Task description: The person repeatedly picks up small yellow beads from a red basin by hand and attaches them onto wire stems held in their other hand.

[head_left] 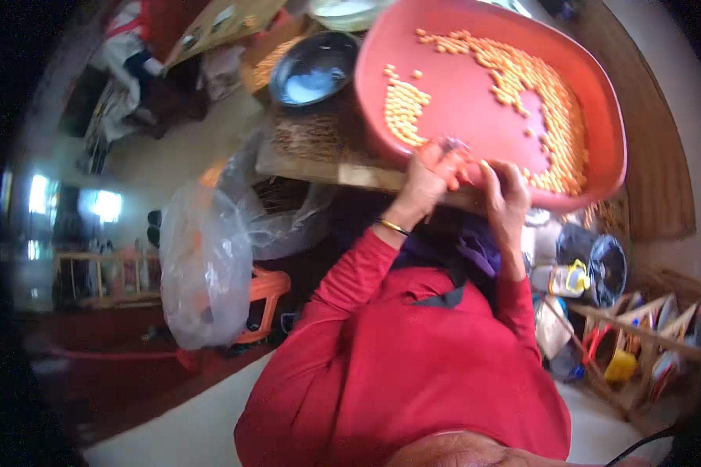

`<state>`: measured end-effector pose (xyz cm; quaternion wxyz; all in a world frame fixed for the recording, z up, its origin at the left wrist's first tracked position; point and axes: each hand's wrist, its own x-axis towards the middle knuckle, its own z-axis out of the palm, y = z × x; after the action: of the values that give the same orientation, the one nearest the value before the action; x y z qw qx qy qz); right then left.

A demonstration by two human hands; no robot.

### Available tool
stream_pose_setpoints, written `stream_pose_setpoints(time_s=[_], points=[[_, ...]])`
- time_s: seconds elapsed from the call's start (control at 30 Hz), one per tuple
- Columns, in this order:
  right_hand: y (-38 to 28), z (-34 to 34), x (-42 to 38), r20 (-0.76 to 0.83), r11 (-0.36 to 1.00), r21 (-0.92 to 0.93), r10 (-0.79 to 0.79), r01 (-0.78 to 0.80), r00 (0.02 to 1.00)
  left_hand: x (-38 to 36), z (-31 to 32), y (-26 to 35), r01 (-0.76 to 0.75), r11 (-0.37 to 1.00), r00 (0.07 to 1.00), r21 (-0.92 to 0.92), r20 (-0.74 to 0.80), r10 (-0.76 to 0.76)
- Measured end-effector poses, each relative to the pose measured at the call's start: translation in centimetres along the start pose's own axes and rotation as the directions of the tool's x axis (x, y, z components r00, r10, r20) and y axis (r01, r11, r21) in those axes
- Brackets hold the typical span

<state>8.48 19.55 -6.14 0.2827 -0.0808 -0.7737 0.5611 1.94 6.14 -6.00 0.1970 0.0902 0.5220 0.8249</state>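
A large red plastic tub (475, 93) holds many small round orange balls (557, 124), spread along its far and right sides. A smaller patch of orange balls (403, 109) lies at the tub's left. My left hand (436, 171), with a gold bangle at the wrist, is at the near rim. Its fingers look orange and are bent together. Close beside it, my right hand (509, 191) has its fingers and thumb curled in a pinch at the same rim. What either hand holds is too small and blurred to make out.
Left of the tub stands a dark round basin (314, 68) beside a box of orange balls (276, 62). A clear plastic bag (205, 265) hangs by an orange stool (266, 300). At right are a black bin bag (606, 268), a bottle (561, 280) and a wooden rack (639, 331).
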Motion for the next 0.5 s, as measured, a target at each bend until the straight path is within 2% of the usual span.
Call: stream_pose_setpoints(time_s=[0.1,0.2,0.23,0.4,0.5], points=[[1.2,0.1,-0.1,0.023,0.999,0.013,-0.044,0.044,0.999,0.4,0.5,-0.2,-0.005,1.0,0.999,-0.021,-0.05,0.004],[3.1,-2.4,0.4,0.087,0.997,-0.051,-0.055,0.059,0.995,1.5,2.1,-2.9,-0.042,0.998,0.999,0.053,-0.019,0.043],[0.5,-1.9,2.3,0.118,0.992,-0.091,-0.073,0.084,0.99,2.1,2.1,0.0,-0.068,0.996,0.998,0.055,-0.007,0.069],[0.5,-2.3,5.4,0.11,0.968,-0.125,-0.204,0.217,0.973,3.7,1.9,2.2,-0.076,0.996,0.996,0.049,0.046,0.074],[-1.7,-1.6,4.2,0.031,0.963,-0.235,-0.128,0.132,0.991,2.1,1.0,3.6,-0.062,0.998,0.994,-0.03,0.09,0.064]])
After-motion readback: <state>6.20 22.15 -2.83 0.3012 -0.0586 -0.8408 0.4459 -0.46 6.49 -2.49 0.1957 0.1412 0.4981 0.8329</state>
